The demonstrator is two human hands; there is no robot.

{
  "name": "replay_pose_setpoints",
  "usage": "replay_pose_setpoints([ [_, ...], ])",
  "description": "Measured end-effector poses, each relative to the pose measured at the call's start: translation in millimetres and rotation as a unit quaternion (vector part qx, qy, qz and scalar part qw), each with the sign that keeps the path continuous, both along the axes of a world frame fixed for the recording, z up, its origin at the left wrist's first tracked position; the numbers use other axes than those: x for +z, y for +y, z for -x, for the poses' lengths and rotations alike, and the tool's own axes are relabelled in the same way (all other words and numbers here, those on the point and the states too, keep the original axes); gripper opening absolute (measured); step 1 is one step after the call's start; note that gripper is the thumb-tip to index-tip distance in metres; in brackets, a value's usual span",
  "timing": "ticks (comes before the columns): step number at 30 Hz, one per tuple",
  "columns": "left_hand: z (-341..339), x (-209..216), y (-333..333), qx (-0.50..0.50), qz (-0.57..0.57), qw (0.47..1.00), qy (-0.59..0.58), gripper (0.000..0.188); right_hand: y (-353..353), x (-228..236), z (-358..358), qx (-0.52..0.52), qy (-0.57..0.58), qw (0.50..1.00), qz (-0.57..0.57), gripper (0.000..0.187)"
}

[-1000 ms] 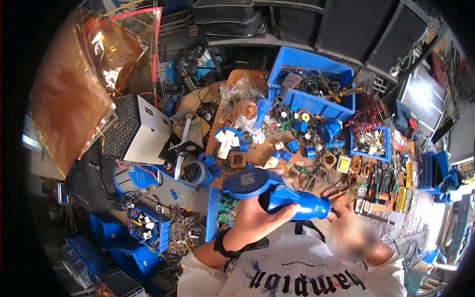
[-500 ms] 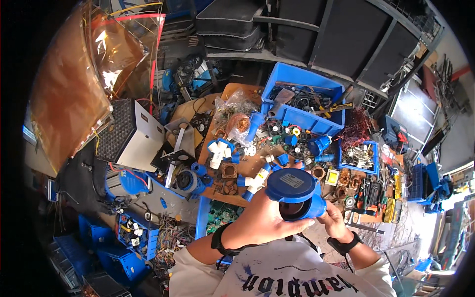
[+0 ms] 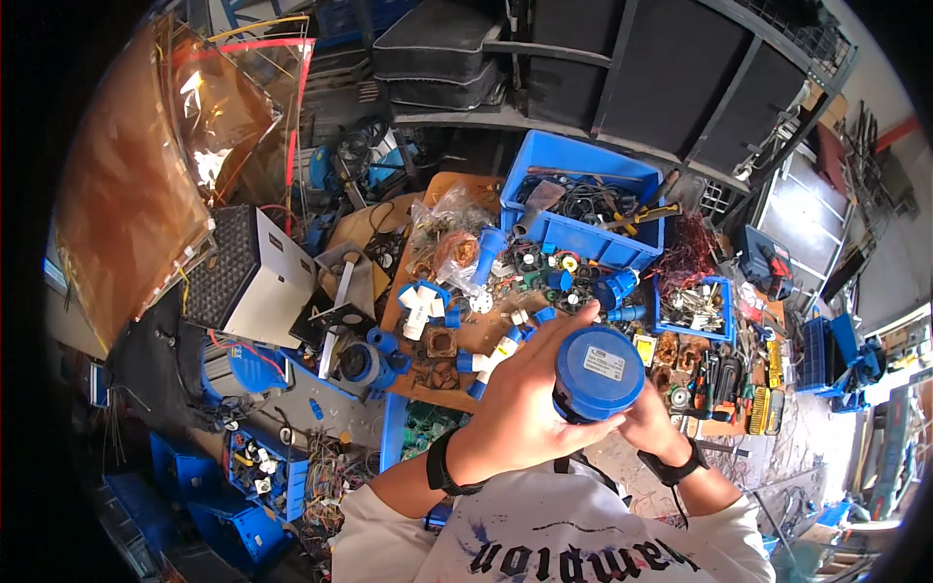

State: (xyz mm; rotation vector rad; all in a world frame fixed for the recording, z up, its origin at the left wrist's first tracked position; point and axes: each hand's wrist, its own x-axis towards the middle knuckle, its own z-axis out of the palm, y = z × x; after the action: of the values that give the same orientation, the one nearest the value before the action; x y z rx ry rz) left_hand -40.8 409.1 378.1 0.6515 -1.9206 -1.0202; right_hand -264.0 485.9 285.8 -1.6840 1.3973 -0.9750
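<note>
A: Left hand, fingers?
B: Grasping one blue housing; thumb along the near side, a fingertip showing past the far side

A: Right hand, fingers?
B: Close against the housing's right side; fingertips hidden, so cannot tell whether they grip

A: Position of the housing?
B: Raised off the wooden tabletop, in front of the white shirt; round end facing up, pale label on it

A: Wrists?
B: Black bands, two: left band, right band

A: Just beyond the left hand?
B: One white-and-blue connector; farther left, one white branched fitting

A: Beyond the right hand?
B: Hand tools in a row; one yellow brush

A: Far side?
B: One clear plastic bag; one large blue bin of cables and tools; one smaller blue tray of metal parts
</note>
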Motion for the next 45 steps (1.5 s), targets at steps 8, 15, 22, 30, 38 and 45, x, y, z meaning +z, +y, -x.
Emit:
replay_pose_setpoints([
  [8,6.9,1.3,0.9,0.077,0.094,0.989,-0.08,0.091,12.1,91.2,-14.9,-0.012,0.083,0.984,0.157,0.017],
  [15,11.3,-1.8,1.2,0.082,0.113,0.986,-0.091,0.084,8.7,101.4,-23.1,-0.037,0.063,0.978,0.195,0.021],
  [22,-1.4,-8.3,-13.2,-0.014,-0.27,0.948,0.17,0.068,-4.3,55.2,-18.3,-0.095,-0.058,0.99,0.089,0.032],
  [30,-7.7,-19.6,-25.8,-0.01,-0.334,0.885,0.325,0.06,3.0,42.7,-24.7,0.036,-0.141,0.983,-0.113,0.048],
  [38,-14.0,-18.2,-31.6,0.001,-0.362,0.863,0.351,0.06,12.6,50.5,-26.9,0.016,-0.047,0.998,-0.024,0.039],
  [45,-15.1,-16.5,-33.3,-0.04,-0.401,0.85,0.338,0.071,26.3,66.7,-23.4,-0.004,-0.008,1.0,-0.028,0.041],
])
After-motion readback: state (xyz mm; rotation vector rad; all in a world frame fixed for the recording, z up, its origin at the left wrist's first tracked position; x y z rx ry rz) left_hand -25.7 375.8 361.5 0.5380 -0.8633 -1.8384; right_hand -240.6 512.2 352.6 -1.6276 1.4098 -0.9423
